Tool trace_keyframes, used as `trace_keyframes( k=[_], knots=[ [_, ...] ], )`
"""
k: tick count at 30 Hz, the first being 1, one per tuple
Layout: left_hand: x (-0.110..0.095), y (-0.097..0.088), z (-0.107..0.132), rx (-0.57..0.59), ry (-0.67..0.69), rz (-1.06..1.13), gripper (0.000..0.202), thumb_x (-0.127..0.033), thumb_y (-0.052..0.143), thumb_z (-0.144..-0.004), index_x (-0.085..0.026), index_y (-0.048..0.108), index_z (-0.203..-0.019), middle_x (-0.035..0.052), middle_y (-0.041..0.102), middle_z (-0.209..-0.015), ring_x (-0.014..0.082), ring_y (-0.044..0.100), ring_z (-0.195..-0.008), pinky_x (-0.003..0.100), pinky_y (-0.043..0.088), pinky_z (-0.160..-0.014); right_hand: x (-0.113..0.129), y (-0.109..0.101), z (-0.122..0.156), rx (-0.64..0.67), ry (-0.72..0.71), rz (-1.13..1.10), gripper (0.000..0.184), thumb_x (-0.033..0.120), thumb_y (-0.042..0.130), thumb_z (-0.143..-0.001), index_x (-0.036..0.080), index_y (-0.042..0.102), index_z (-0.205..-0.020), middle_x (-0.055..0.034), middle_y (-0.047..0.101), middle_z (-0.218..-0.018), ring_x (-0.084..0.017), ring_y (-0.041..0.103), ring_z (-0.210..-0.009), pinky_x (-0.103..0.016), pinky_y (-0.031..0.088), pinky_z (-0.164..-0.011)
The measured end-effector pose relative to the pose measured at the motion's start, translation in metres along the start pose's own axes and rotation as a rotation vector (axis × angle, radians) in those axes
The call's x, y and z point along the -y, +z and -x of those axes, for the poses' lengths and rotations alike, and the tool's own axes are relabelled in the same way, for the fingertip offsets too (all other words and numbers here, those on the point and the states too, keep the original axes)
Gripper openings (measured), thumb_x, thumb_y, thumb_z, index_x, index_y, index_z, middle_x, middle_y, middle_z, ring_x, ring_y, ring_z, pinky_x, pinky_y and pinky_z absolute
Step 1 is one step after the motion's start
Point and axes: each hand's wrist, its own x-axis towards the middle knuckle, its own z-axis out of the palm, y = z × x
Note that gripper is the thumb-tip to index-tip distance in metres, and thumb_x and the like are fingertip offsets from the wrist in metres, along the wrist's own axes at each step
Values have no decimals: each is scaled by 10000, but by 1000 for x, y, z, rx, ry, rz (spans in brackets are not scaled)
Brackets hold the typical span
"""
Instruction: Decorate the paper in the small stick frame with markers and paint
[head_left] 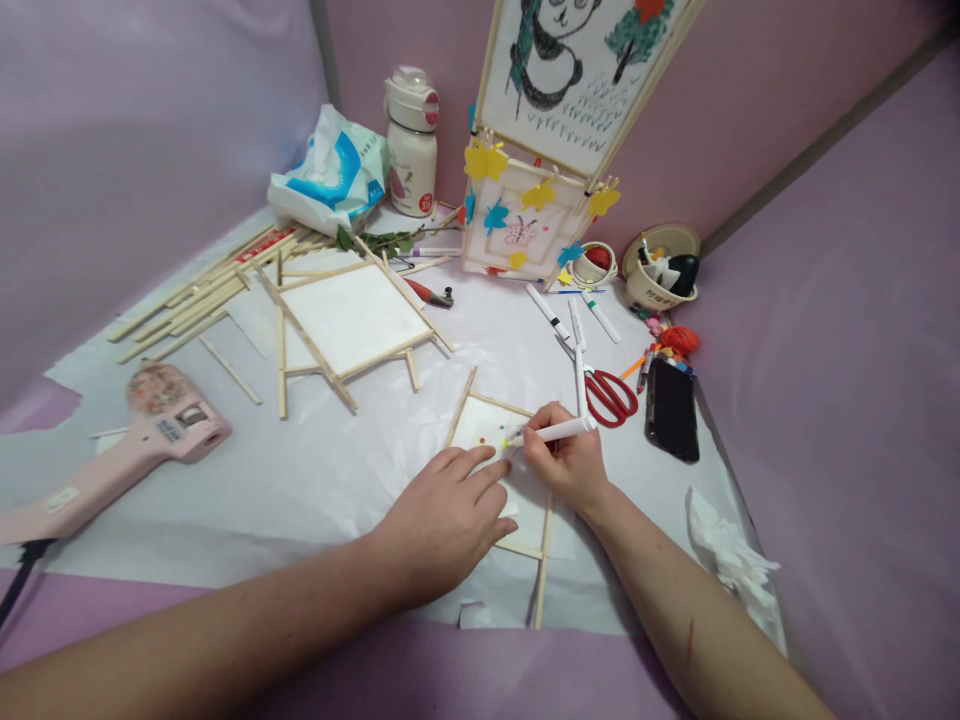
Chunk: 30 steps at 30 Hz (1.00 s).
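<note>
In my right hand [566, 460] is a white marker [561, 430], its tip on a sheet of white paper [529, 510] edged with thin wooden sticks [541, 585]. A small yellow mark shows at the tip, with red and green dots close by. My left hand [454, 515] lies over the left part of the same sheet, fingers spread, holding nothing. Much of the sheet is hidden beneath both hands. Just beyond my right hand lie red-handled scissors [611, 395] and several other white markers [549, 312].
A second stick-framed paper [356, 320] lies at back left beside loose wooden sticks [187, 300]. A pink hot glue gun [161, 430] rests on the left. A bottle [412, 150] and a decorated lantern-like frame [525, 215] stand behind; a phone [673, 410] and crumpled tissue [727, 555] are right.
</note>
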Motion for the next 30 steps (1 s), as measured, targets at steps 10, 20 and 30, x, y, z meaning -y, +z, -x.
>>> trace_keyframes(
  k=[10,20,30],
  knots=[
    [-1,-1,0,-2,0,1,321,-338,474,-1016,-118,651,-864,114,677,-1231,355,540,-1238,487,435,-953,-3,-1,-1,-11,-36,62,153,202,563,-826,207,503,-686,72,435,-495,-81,382,-420,-223,295,-431],
    [0,0,0,-14,8,-7,317,-338,476,-1016,-117,649,-867,113,681,-1217,352,540,-1233,480,428,-953,-1,0,1,-14,-30,16,141,211,577,-838,206,521,-708,73,440,-507,-80,377,-422,-223,294,-422],
    [0,0,0,-4,8,-19,332,-346,462,-1021,-120,647,-865,112,674,-1228,348,540,-1234,476,428,-951,-3,-1,1,-112,-67,-6,134,201,574,-830,211,530,-704,51,477,-566,-92,406,-462,-240,321,-443]
  ],
)
